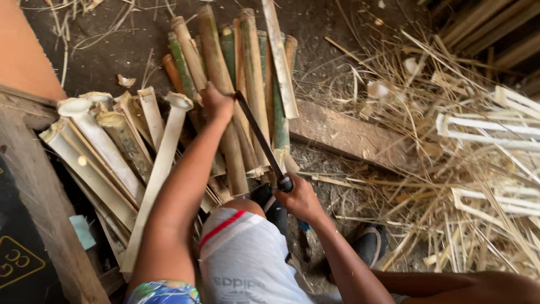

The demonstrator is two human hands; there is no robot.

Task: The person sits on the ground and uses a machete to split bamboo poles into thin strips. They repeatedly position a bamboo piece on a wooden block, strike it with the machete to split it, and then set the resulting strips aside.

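Note:
My left hand grips a brown bamboo stalk that leans in a pile of split bamboo pieces. My right hand holds the handle of a long dark machete. Its blade runs up and left, with the tip close to my left hand. My knee in white shorts with a red stripe is below the hands.
Pale peeled bamboo halves lean at the left against a wooden bench edge. A wooden plank lies on the dirt floor. Dry bamboo strips and shavings cover the right. My black shoe rests on the ground.

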